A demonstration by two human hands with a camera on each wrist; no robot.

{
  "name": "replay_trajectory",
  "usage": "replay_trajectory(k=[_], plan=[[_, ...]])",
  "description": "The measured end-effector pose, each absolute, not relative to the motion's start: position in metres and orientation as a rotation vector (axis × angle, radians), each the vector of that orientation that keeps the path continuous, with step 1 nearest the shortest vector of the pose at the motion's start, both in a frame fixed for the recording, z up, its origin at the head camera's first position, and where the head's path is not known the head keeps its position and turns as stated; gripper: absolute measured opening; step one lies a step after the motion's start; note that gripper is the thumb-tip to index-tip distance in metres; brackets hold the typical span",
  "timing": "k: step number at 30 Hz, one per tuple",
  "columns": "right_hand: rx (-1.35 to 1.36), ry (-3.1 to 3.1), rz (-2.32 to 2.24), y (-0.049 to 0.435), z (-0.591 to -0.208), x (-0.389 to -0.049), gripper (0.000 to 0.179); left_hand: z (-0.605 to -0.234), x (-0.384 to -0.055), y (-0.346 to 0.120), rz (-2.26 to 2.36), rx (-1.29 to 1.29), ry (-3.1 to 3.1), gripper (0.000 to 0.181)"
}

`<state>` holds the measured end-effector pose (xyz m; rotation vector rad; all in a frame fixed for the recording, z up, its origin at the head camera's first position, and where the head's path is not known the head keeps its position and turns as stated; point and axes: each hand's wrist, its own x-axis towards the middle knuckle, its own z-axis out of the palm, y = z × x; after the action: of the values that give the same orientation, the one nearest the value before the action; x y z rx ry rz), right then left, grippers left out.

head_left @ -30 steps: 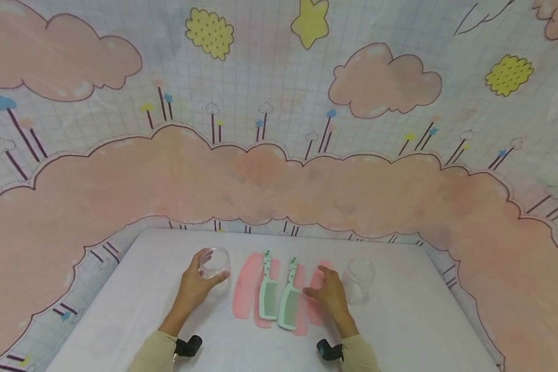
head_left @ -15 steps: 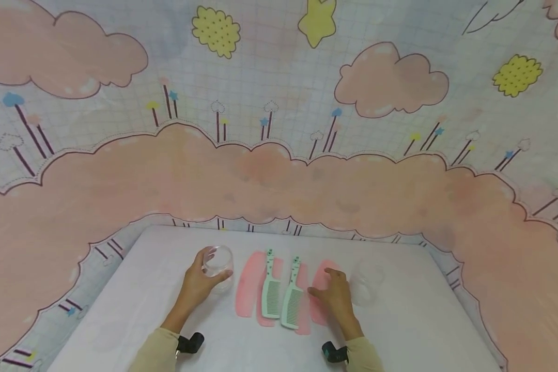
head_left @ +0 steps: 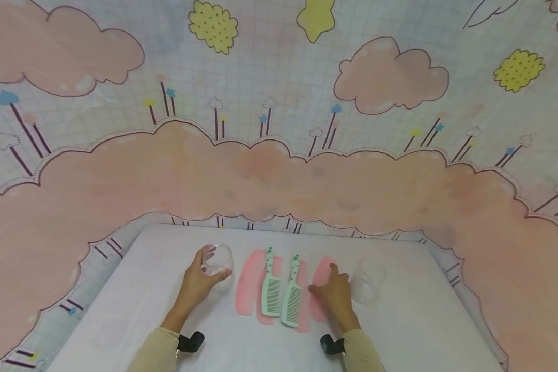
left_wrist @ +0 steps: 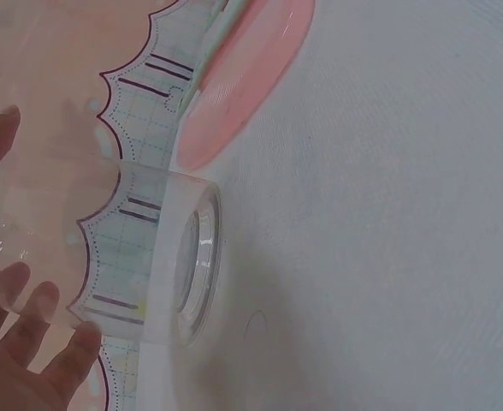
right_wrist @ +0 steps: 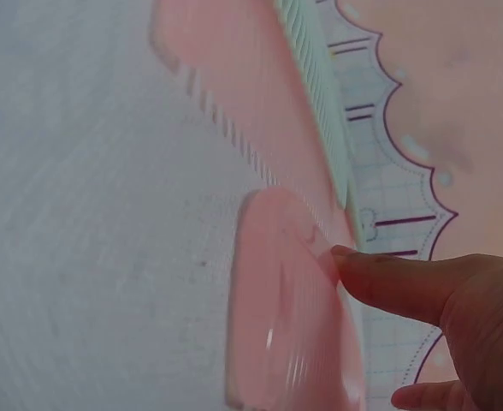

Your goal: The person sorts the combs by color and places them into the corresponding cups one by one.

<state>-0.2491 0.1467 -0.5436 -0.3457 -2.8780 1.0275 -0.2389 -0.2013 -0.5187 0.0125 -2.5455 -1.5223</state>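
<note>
In the head view, my left hand (head_left: 196, 281) holds a clear cup (head_left: 222, 285) upright, its thumb on the near side and fingers round the far side. The left wrist view shows the cup's thick base (left_wrist: 202, 265) standing on the white surface. My right hand (head_left: 338, 295) spans the rightmost pink comb (head_left: 319, 302), thumb on its left edge and index finger at its upper right. In the right wrist view, that thumb touches the comb's edge. Between the hands lie two mint-green combs with handles, a left one (head_left: 272, 297) and a right one (head_left: 292, 306), overlapping pink combs.
Another pink comb (head_left: 246, 287) lies at the left of the row, beside the cup. A second clear cup (head_left: 366, 289) stands to the right of my right hand. The white tabletop (head_left: 418, 320) ends at a patterned backdrop (head_left: 279, 186).
My right index finger has moved right across the pink comb to its upper right edge. The left hand stays on its cup; the view has shifted slightly.
</note>
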Motion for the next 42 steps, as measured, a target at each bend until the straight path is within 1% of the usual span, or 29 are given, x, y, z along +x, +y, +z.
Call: replay_trajectory(k=[6,10,18,24,26,33,36,42], plan=[[-0.378,-2.876,1.045,0.154,-0.544,-0.248,0.097,-0.518,-0.239,-0.197,-1.531,-0.001,-2.553,0.089],[-0.337,-2.826,1.104,0.16,-0.545,-0.251,0.094,-0.519,-0.243,-0.196,-1.529,-0.031,-2.549,0.089],[-0.322,-2.731,1.222,0.165,-0.547,-0.253,0.076,-0.521,-0.244,-0.193,-1.535,-0.044,-2.567,0.09],[-0.318,-2.669,1.293,0.167,-0.541,-0.252,0.05,-0.521,-0.244,-0.191,-1.548,-0.059,-2.562,0.089],[-0.312,-2.628,1.332,0.168,-0.539,-0.252,0.044,-0.522,-0.245,-0.191,-1.544,-0.061,-2.559,0.089],[-0.313,-2.533,1.421,0.172,-0.527,-0.244,0.034,-0.523,-0.247,-0.188,-1.525,-0.101,-2.553,0.089],[-0.284,-2.502,1.462,0.171,-0.521,-0.243,0.034,-0.523,-0.247,-0.191,-1.521,-0.129,-2.548,0.089],[-0.227,-2.41,1.646,0.165,-0.508,-0.246,0.033,-0.525,-0.242,-0.198,-1.505,-0.077,-2.576,0.088]])
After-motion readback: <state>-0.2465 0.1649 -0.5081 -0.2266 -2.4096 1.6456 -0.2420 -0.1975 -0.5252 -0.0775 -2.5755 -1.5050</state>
